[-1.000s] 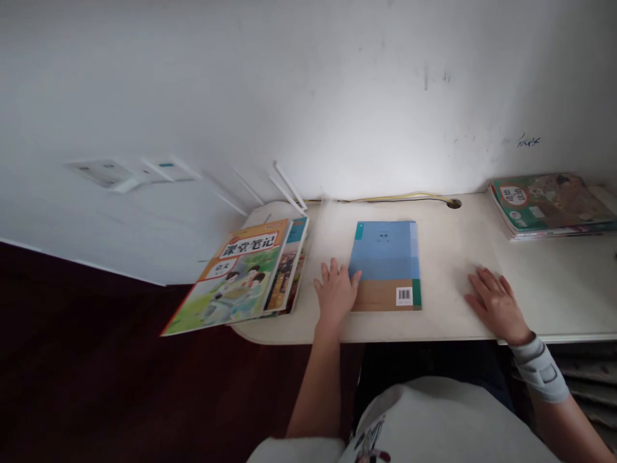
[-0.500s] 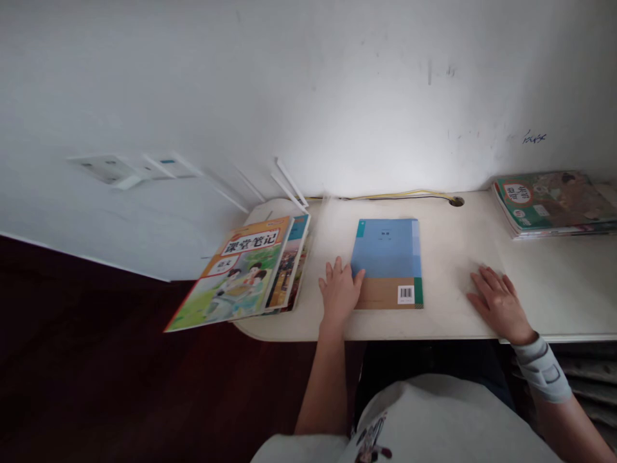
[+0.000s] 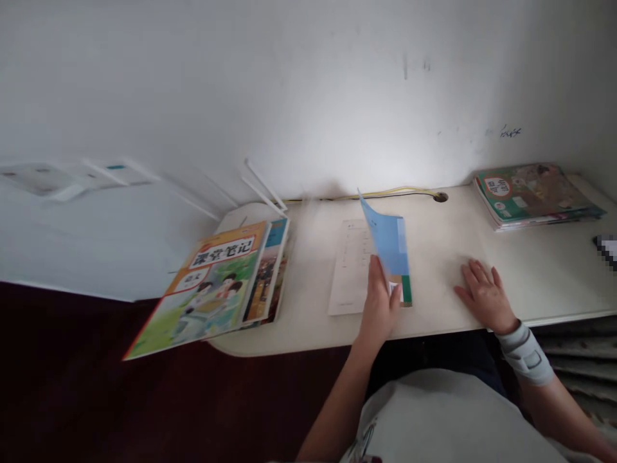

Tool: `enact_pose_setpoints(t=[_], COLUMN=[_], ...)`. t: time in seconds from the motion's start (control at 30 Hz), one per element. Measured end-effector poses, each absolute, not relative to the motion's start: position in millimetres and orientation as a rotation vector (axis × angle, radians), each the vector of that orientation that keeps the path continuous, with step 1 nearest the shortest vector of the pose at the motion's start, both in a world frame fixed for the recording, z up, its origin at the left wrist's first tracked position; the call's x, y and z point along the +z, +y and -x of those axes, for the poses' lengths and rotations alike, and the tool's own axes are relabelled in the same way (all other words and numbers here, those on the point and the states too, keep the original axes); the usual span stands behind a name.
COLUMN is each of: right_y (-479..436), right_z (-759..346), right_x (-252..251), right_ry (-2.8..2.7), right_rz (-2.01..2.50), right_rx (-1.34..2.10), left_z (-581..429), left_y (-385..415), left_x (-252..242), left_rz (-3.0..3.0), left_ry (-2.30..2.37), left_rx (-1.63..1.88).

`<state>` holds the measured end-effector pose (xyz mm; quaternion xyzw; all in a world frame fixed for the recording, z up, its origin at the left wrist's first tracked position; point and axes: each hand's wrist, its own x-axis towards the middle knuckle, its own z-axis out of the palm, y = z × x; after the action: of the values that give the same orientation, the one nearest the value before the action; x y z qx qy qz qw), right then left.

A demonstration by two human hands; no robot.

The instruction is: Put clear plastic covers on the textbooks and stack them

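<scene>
A blue book (image 3: 389, 241) lies on the white desk (image 3: 308, 331), its blue cover raised and bent up from the left. Beneath the cover shows a pale printed page (image 3: 348, 270). My left hand (image 3: 380, 299) holds the cover's lower left edge, with its fingers on the far side. To the right of the book my right hand (image 3: 486, 299) rests on the desk with its fingers apart, holding nothing. A grey wrap is round the right wrist.
A slanted stack of books (image 3: 212, 283) overhangs the desk's left end. Another stack (image 3: 535, 193) lies at the back right. A cable runs along the wall to a hole (image 3: 440, 197). A dark object (image 3: 606, 249) sits at the right edge.
My left hand has moved right and lifted the book's cover, which lay flat before; the page under it now shows. My right hand stays on the desk. The view has shifted slightly.
</scene>
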<state>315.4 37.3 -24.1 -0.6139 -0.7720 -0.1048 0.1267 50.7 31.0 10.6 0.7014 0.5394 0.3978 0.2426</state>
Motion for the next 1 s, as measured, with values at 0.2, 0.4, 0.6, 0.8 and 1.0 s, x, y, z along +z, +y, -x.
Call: enact_pose_setpoints(t=[0.2, 0.4, 0.6, 0.8, 1.0], right_y=[34, 36, 37, 38, 37], right_z=[-308, -309, -312, -316, -318], right_x=[-22, -24, -23, -23, -21], right_ry=[-2.152, -2.103, -2.015, -1.947, -1.917], right_rz=[1.890, 1.831, 1.779, 1.742, 1.728], right_rx=[-0.304, -0.187, -0.046, 0.054, 0.073], left_z=[-104, -114, -112, -121, -133], left_y=[43, 43, 44, 42, 44], left_x=[4, 5, 3, 10, 17], left_rz=[-2.626, -2.776, -2.749, -2.775, -2.771], left_ry=[1.439, 1.433, 1.434, 1.443, 1.444], left_rx=[0.694, 0.415, 0.396, 0.392, 0.369])
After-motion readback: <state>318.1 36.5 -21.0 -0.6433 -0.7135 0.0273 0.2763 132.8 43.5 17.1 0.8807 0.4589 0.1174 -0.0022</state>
